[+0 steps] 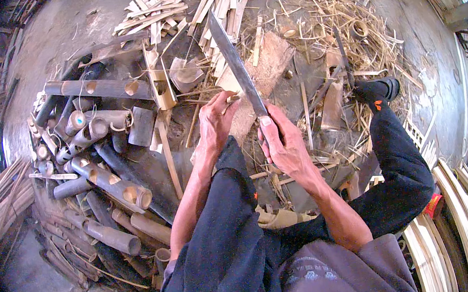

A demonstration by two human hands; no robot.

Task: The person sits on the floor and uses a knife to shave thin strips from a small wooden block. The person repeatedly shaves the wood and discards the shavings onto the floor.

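Observation:
My right hand is wrapped round the handle end of a long machete, its dark blade slanting up and to the left, away from me. The thumb lies along the top of the grip. Just left of the blade, my left hand has its fingers bent into a pinch; what sits between the fingertips is too small to make out. Beneath and beyond both hands lies a worn wooden chopping block. Pale split bamboo strips are heaped past the blade's tip.
Cut bamboo tubes are piled on the left. A second heap of strips lies at the far side. Thin shavings cover the floor at far right, near my shoe. Long split slats stand at lower right.

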